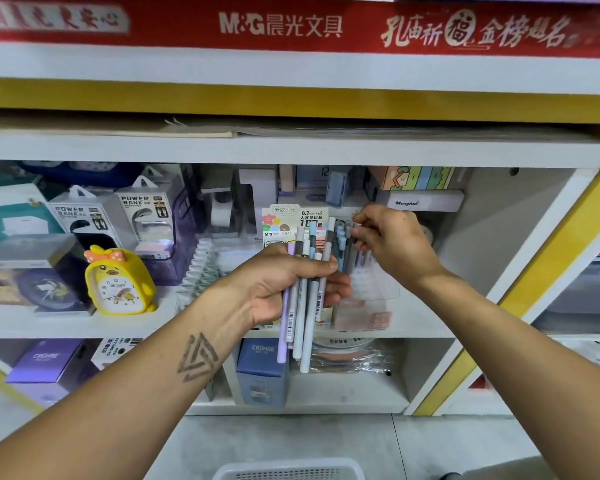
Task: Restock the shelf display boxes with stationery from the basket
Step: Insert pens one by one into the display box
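Near us, our left hand [293, 282] grips a pen bundle [303, 306] while our right hand [388, 237] pinches one pen [353, 233] over the display box [368, 306]; a loose grip could spill pens.

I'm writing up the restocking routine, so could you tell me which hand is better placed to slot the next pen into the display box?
Probably the right hand: it already pinches a pen at the display box, while the left hand grips the pen bundle.

Clock [118, 282] left of pens [303, 299]; basket [288, 471] below shelf [66, 323]
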